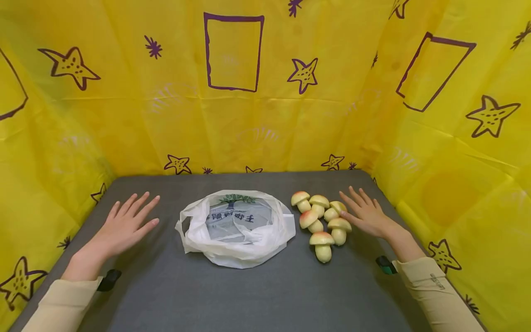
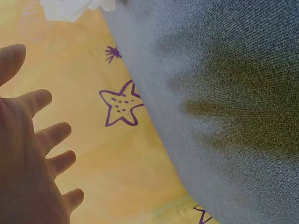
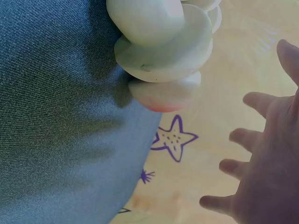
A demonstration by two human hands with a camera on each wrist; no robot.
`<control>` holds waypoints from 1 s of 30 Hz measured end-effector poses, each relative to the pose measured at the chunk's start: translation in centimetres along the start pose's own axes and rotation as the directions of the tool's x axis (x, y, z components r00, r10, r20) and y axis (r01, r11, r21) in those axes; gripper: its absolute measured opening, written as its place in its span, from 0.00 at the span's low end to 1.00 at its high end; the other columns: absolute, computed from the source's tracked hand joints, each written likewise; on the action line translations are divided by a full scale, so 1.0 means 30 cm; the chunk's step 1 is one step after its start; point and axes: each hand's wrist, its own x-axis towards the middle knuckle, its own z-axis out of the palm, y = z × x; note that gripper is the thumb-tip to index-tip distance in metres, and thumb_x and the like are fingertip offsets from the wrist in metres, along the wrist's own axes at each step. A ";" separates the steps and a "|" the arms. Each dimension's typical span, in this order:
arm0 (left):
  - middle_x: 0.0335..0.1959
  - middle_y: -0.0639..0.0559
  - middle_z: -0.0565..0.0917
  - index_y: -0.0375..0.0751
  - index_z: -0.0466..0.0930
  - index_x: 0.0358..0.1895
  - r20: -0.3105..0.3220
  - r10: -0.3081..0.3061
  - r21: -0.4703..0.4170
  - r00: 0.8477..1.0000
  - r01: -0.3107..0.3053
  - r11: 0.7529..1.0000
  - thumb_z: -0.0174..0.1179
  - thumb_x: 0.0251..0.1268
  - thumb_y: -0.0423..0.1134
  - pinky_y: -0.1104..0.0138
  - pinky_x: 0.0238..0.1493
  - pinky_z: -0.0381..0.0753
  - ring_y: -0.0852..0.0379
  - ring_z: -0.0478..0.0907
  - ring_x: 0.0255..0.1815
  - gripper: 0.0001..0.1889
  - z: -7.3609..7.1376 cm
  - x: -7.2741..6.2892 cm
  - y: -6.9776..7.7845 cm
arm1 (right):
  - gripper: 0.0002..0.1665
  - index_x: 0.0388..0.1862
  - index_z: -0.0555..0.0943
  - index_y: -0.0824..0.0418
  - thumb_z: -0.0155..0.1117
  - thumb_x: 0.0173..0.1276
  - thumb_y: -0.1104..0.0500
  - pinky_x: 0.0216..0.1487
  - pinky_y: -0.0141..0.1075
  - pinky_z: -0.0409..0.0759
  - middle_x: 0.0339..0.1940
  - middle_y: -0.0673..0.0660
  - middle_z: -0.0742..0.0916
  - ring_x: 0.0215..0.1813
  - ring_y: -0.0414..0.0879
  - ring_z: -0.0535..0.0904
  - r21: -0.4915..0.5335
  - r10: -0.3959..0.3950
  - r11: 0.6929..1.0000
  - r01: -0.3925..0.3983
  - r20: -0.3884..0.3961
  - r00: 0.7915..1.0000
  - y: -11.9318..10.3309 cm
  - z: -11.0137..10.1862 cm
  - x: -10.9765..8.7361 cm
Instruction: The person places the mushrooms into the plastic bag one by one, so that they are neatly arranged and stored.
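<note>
White plastic forms one open-mouthed bag point(image 1: 244, 256) beside six cream mushrooms point(image 1: 309, 219), some caps blushing red, between two parted, spread-fingered hands point(image 1: 121, 225) point(image 1: 365, 214).

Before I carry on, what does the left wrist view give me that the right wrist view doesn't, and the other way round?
Only the left wrist view: the left hand, its fingers spread, and part of the white plastic bag, cut off by the top edge.
Only the right wrist view: the right hand, also open, and several toy mushrooms, one showing a red-tinged cap.
Both: the grey tabletop and the yellow backdrop with purple-outlined starfish.
</note>
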 end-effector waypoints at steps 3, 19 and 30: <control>0.77 0.42 0.45 0.56 0.43 0.76 0.001 0.002 -0.001 1.000 -0.002 1.000 0.45 0.70 0.58 0.42 0.69 0.20 0.37 0.36 0.77 0.36 -0.001 0.010 0.006 | 0.40 0.78 0.45 0.48 0.43 0.73 0.38 0.63 0.73 0.35 0.78 0.62 0.43 0.76 0.66 0.33 0.014 -0.001 1.000 0.001 -0.013 1.000 0.005 -0.003 -0.007; 0.61 0.33 0.73 0.35 0.67 0.66 -0.228 0.029 -0.219 0.973 -0.080 0.972 0.58 0.65 0.49 0.41 0.57 0.62 0.35 0.65 0.61 0.30 0.041 0.065 0.118 | 0.43 0.76 0.49 0.63 0.53 0.72 0.46 0.66 0.68 0.43 0.77 0.66 0.51 0.77 0.66 0.38 0.234 -0.057 0.969 0.082 -0.112 0.992 0.012 0.012 -0.059; 0.39 0.44 0.85 0.38 0.83 0.50 -0.299 -0.219 -0.401 0.929 0.086 0.912 0.70 0.52 0.49 0.72 0.34 0.77 0.51 0.81 0.34 0.24 0.085 0.097 0.200 | 0.37 0.73 0.60 0.60 0.58 0.70 0.49 0.59 0.62 0.67 0.71 0.66 0.66 0.66 0.67 0.66 0.318 -0.019 0.943 0.094 -0.232 0.973 -0.037 0.025 -0.106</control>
